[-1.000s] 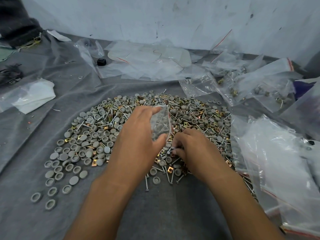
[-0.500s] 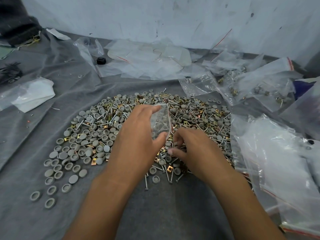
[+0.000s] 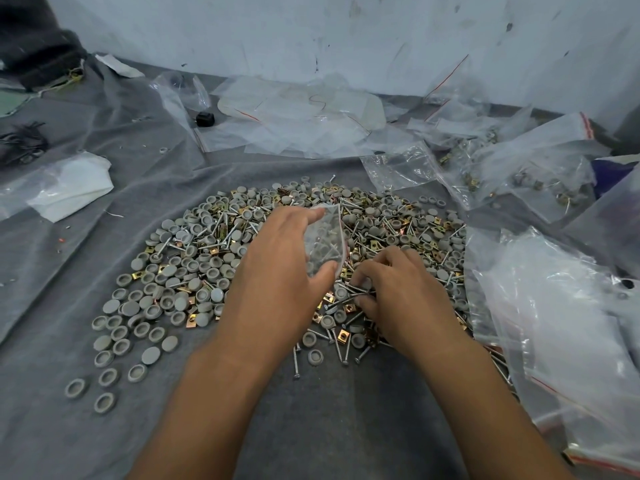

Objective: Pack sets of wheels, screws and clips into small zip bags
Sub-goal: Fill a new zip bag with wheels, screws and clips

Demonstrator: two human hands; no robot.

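1. Left hand [image 3: 280,271] holds a small zip bag [image 3: 325,244] upright, thumb and fingers curled round it; screws show through the clear film.
2. Since a second ago, the right hand [image 3: 401,292] has dipped back into the pile [image 3: 214,258], its fingers now pinching screws [image 3: 356,289] just below the bag. Judged: the set is still being filled.
3. Pile: grey domed plastic wheels [image 3: 166,303], slim steel screws, brassy folded clips [image 3: 343,336], all on wrinkled grey cloth [image 3: 52,271].
4. Filled bags [image 3: 519,174] lie far right, crinkly and glossy.
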